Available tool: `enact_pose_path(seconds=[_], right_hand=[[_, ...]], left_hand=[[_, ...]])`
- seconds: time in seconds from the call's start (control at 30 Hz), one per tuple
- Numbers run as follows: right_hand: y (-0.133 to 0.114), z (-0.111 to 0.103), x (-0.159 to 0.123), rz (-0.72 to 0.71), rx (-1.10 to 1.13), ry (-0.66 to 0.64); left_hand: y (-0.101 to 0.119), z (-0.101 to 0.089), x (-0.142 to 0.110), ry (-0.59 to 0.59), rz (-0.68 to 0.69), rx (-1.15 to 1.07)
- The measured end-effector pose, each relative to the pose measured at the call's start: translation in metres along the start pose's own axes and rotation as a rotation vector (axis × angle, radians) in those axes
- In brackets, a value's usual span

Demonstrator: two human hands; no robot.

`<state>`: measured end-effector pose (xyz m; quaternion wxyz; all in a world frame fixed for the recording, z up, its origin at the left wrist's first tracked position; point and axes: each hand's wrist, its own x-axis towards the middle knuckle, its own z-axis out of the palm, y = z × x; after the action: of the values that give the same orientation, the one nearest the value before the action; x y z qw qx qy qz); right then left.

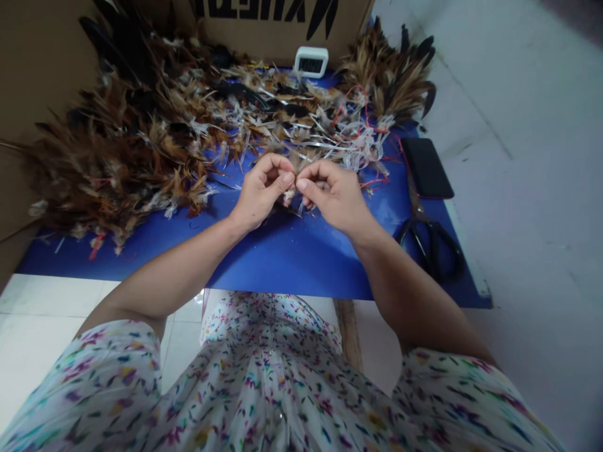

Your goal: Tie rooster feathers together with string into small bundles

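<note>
My left hand and my right hand meet over the middle of the blue table top, fingertips almost touching. Both are closed in a pinch. A small tuft of pale feather shows at the left fingertips; what the right fingers pinch is too small to make out. Just beyond the hands lie loose brown feathers and white strips, with red string among them. A large heap of brown and black feathers spreads to the left of my hands.
Black-handled scissors lie at the right edge, partly under a dark phone. At the back stand a white digital clock, a cardboard box and another feather bundle. Cardboard also borders the left side.
</note>
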<state>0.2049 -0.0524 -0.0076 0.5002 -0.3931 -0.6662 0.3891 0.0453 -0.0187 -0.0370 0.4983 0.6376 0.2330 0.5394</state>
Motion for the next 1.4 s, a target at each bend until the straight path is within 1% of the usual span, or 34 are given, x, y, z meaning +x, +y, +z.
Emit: enact_pose_path(seconds=[0.13,0.33,0.5,0.73,0.87,1.1,1.27,1.4], right_hand=[[0.001,0.001,-0.001,-0.019,-0.009,0.014],[-0.004,0.004,-0.002,-0.048,-0.041,0.043],[-0.008,0.006,-0.005,-0.035,-0.097,0.071],[-0.012,0.006,-0.005,-0.070,-0.125,0.077],[-0.014,0.006,-0.004,-0.113,-0.105,0.084],[-0.015,0.006,-0.004,-0.090,-0.135,0.097],[-0.014,0.007,-0.004,-0.101,-0.094,0.073],[-0.014,0.008,-0.004,-0.085,-0.102,0.071]], left_hand=[[-0.002,0.000,0.000,0.020,0.029,0.022],[0.003,0.001,0.001,0.012,-0.065,-0.088],[0.006,0.002,0.001,0.019,-0.092,-0.124],[0.006,0.003,0.001,0.030,-0.039,-0.037],[0.010,0.003,0.000,-0.015,-0.086,-0.089],[0.019,0.005,-0.001,-0.058,-0.164,-0.182],[0.019,0.003,0.000,-0.071,-0.168,-0.191],[0.019,0.002,0.001,-0.100,-0.182,-0.203]])
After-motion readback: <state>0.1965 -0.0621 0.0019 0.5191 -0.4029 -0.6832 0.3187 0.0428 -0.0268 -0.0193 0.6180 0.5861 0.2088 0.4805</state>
